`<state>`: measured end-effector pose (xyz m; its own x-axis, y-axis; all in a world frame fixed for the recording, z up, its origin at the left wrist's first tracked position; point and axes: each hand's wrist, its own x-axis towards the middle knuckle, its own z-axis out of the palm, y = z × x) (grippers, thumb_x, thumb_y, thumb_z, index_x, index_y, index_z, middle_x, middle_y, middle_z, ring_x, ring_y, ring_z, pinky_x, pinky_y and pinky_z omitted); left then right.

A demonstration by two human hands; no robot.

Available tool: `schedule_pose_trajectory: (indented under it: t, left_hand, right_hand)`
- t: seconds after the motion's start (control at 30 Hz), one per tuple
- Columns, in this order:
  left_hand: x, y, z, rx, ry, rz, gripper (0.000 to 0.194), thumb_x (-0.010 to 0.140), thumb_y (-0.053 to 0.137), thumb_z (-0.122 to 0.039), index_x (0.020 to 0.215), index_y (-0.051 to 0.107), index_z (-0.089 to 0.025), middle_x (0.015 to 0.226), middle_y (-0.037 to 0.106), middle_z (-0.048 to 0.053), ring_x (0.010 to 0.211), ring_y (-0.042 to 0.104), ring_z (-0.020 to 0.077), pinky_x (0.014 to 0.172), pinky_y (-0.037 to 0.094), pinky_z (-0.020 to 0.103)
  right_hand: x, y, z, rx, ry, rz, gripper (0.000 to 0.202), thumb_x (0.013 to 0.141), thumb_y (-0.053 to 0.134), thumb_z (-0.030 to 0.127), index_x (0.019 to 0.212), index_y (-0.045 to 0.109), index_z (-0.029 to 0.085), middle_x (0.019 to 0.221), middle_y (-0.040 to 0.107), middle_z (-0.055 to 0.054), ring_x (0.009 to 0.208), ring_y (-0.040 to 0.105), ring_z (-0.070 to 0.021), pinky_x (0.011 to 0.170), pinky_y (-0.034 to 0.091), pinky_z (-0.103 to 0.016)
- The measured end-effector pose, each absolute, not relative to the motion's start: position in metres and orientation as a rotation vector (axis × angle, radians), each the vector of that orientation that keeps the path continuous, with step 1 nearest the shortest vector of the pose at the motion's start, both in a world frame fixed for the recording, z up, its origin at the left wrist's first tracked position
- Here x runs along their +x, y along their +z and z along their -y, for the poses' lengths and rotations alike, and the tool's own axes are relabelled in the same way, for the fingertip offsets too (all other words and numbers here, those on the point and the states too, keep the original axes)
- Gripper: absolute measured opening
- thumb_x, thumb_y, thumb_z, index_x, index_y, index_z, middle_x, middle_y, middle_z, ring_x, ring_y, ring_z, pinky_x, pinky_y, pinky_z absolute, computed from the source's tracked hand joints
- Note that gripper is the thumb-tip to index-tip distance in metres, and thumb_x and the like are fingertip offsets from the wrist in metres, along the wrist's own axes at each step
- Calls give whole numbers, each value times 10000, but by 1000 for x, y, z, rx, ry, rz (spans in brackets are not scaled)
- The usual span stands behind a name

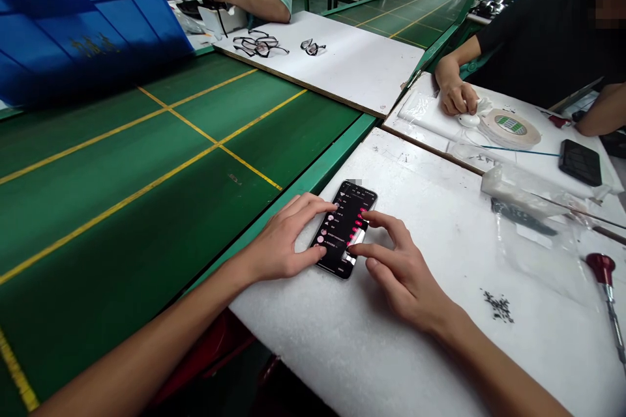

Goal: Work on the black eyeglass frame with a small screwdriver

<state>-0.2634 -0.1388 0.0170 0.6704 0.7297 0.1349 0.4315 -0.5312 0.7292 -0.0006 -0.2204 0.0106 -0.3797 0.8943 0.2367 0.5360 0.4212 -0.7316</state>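
Note:
A smartphone (342,228) with a lit dark screen lies on the white tabletop (313,332), showing a list with round icons and red marks. Along its left edge, my left hand (291,234) is spread, thumb and fingertips touching the phone. From the right, my right hand (398,267) reaches over the screen with fingers apart and two fingertips at its right side. Neither hand grips anything. To the right of my right hand sits a small pile of tiny dark screws (497,306). Farther right lies a screwdriver (606,293) with a red handle.
A green conveyor belt (147,208) with yellow lines runs at left, bearing a blue bin (88,32). Eyeglass frames (259,45) lie on a white board (352,65). Plastic bags (538,234), a tape roll (511,129) and a co-worker's hand (457,94) are at right.

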Motion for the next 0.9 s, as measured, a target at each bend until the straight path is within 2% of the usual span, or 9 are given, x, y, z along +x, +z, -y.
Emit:
schedule_pose_trajectory:
  t: [0.13, 0.23, 0.53, 0.9]
  left_hand:
    - [-264, 17, 140, 2154, 581, -867, 541, 890, 624, -260, 1424, 537, -249, 1378, 561, 78, 1255, 525, 295, 1079, 442, 450]
    - [-264, 18, 140, 2129, 575, -858, 527, 909, 593, -266, 1432, 532, -247, 1395, 557, 79, 1269, 519, 296, 1087, 435, 455]
    - [-263, 15, 139, 2200, 565, -879, 600, 851, 686, -243, 1425, 509, -251, 1400, 545, 84, 1279, 523, 302, 1117, 426, 469]
    - [-263, 18, 139, 2149, 571, -880, 510, 912, 601, -242, 1417, 526, -242, 1389, 561, 80, 1254, 535, 291, 1094, 434, 454]
  right_hand:
    - [-1, 12, 221, -1187, 697, 2144, 384, 1000, 513, 173, 1277, 716, 345, 1605, 365, -35, 1451, 392, -320, 1162, 364, -589]
    - [0, 11, 222, -1200, 720, 2110, 362, 1020, 496, 203, 1269, 719, 342, 1597, 375, -38, 1446, 401, -314, 1158, 374, -578]
    - [1, 8, 221, -1232, 713, 2039, 315, 1043, 499, 278, 1260, 723, 322, 1570, 412, -56, 1435, 427, -320, 1152, 396, -550]
    - [0, 17, 221, -1140, 730, 2196, 349, 1027, 493, 207, 1248, 733, 330, 1607, 372, -31, 1459, 372, -313, 1166, 335, -565]
